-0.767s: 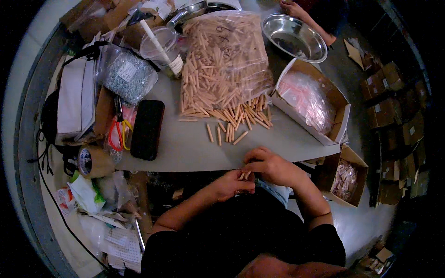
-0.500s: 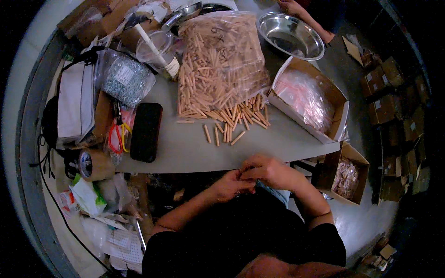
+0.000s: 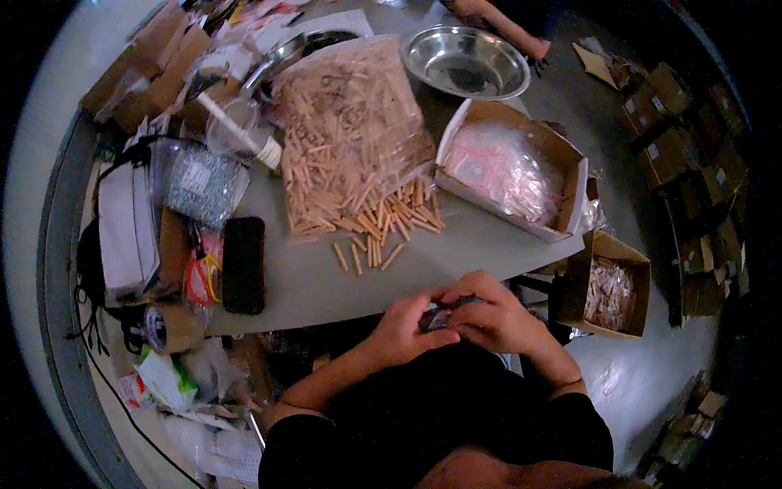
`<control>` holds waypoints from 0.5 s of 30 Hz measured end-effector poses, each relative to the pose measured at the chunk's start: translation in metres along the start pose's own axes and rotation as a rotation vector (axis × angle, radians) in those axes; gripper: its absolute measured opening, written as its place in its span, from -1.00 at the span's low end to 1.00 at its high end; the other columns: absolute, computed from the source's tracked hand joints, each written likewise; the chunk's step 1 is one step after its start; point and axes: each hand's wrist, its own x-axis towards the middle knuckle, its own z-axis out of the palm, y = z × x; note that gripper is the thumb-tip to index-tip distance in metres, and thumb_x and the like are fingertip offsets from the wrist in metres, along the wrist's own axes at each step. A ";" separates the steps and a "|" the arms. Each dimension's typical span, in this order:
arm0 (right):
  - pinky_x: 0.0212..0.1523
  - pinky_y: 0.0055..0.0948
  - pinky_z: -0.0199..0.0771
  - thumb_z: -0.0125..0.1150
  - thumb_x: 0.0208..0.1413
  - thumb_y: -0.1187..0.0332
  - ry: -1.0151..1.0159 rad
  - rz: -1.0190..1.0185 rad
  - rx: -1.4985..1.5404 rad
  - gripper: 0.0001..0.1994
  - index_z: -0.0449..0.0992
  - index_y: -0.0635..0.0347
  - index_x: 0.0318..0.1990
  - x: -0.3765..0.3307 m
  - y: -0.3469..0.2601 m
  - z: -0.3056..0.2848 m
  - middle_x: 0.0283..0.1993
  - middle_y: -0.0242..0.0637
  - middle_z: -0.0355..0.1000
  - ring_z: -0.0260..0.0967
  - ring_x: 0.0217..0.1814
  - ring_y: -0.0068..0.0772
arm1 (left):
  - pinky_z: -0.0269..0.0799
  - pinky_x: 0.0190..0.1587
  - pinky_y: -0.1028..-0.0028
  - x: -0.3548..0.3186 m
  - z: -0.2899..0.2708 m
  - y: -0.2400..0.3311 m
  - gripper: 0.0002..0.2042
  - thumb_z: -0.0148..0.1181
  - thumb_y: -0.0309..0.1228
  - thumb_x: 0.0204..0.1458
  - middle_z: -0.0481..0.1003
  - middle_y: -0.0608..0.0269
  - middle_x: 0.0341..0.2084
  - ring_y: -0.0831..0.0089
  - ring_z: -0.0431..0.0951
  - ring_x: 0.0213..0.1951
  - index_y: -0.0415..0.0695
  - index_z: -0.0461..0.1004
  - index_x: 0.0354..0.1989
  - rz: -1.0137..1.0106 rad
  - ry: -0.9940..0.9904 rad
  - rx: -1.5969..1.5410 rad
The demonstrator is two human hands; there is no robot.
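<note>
At the table's near edge, my left hand (image 3: 405, 330) and my right hand (image 3: 495, 316) meet in front of my body. Both are closed, with the fingers curled toward each other around something small, dark and slightly shiny (image 3: 434, 318). It is mostly covered by the fingers, and its kind cannot be made out. Beyond them, a few loose wooden dowels (image 3: 357, 259) lie on the table. More dowels spill from the mouth of a large clear plastic bag (image 3: 350, 122) full of them.
A white carton (image 3: 497, 213) of clear plastic bags stands right, beside a steel bowl (image 3: 466, 61). Lower right sits a cardboard box (image 3: 648, 297) of small packed pieces. Leftward are a black phone (image 3: 243, 265), red-handled scissors (image 3: 198, 281), a tape roll (image 3: 171, 328) and a bag of screws (image 3: 204, 183). Another person's arm (image 3: 505, 28) shows at the far edge.
My hands have drawn slightly apart, and a dark thing now shows between them. The whole view has shifted, with the table's contents lying further left. The other person's arm is still at the far edge.
</note>
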 end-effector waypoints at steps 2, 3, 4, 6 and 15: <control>-0.11 -0.20 0.45 0.35 -0.11 0.45 0.080 0.054 0.004 -0.84 0.51 0.14 -0.33 -0.012 0.001 -0.006 -0.15 -0.23 0.46 0.41 -0.11 -0.08 | 0.43 -0.15 0.31 0.008 0.002 0.004 -0.63 0.34 -0.31 -0.03 0.48 0.08 -0.30 0.22 0.50 -0.25 -0.23 0.40 -0.13 0.164 0.143 0.161; -0.14 -0.22 0.46 0.36 -0.11 0.45 0.104 0.079 0.000 -0.83 0.50 0.14 -0.33 -0.017 0.002 -0.008 -0.19 -0.25 0.47 0.42 -0.15 -0.09 | 0.43 -0.15 0.29 0.011 0.002 0.001 -0.68 0.33 -0.34 -0.04 0.48 0.07 -0.30 0.18 0.50 -0.25 -0.22 0.42 -0.17 0.257 0.167 0.212; -0.18 -0.24 0.47 0.36 -0.11 0.45 0.128 0.103 -0.004 -0.83 0.50 0.14 -0.34 -0.022 0.003 -0.010 -0.23 -0.26 0.48 0.43 -0.18 -0.10 | 0.43 -0.15 0.28 0.016 0.003 0.000 -0.73 0.32 -0.37 -0.04 0.48 0.05 -0.30 0.13 0.50 -0.26 -0.20 0.44 -0.22 0.352 0.190 0.261; -0.24 -0.25 0.47 0.36 -0.11 0.46 0.183 0.149 0.005 -0.82 0.49 0.13 -0.33 -0.025 0.002 -0.011 -0.27 -0.26 0.48 0.43 -0.24 -0.10 | 0.45 -0.19 0.27 0.025 0.008 0.003 -0.80 0.32 -0.44 -0.08 0.51 0.07 -0.34 0.13 0.52 -0.29 -0.19 0.47 -0.30 0.417 0.196 0.322; -0.26 -0.24 0.42 0.33 -0.23 0.53 0.295 0.140 -0.067 -0.78 0.45 0.16 -0.37 -0.055 0.007 -0.017 -0.34 -0.21 0.39 0.36 -0.24 -0.08 | 0.44 -0.27 0.26 0.062 0.032 0.016 -0.93 0.27 -0.53 -0.13 0.51 0.15 -0.46 0.16 0.52 -0.39 -0.17 0.49 -0.47 0.594 0.086 0.276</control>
